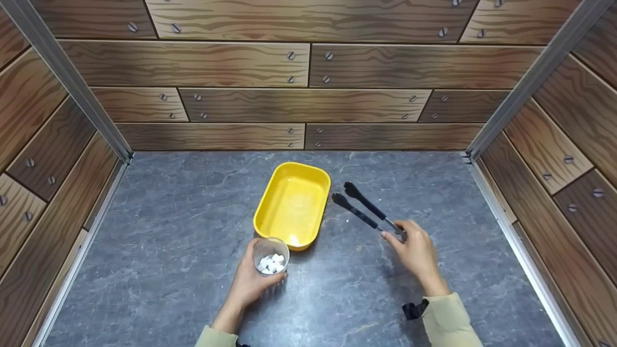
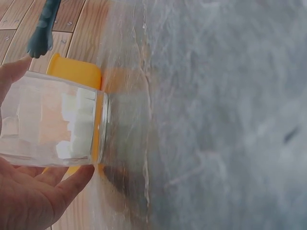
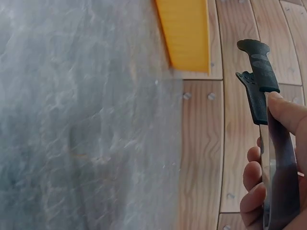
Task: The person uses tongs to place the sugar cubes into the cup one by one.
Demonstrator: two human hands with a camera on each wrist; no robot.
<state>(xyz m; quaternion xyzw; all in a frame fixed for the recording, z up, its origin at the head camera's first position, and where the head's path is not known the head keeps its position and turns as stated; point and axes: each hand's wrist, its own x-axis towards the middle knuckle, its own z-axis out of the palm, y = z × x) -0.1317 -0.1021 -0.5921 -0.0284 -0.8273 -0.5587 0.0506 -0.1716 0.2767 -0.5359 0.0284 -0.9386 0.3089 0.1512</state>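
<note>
My left hand (image 1: 247, 282) curls round a clear glass (image 2: 43, 108) in front of the yellow tray (image 1: 295, 200). Several small white cubes (image 1: 271, 263) lie at the bottom of that glass. It stands upright, its base at or very near the tabletop; the exact contact cannot be made out. To the right, my right hand (image 1: 418, 250) grips metal tongs (image 3: 283, 177) with black sleeves on both arms. The tong tips are spread apart, hold nothing and point toward the tray's right side. The tray's inside shows no contents.
A grey marbled tabletop (image 1: 188, 212) lies beneath everything. Wood-patterned walls (image 1: 241, 103) enclose it at the back and both sides, with metal rails (image 1: 520, 260) along the edges. Tiny white bits (image 1: 347, 220) lie on the table near the tongs.
</note>
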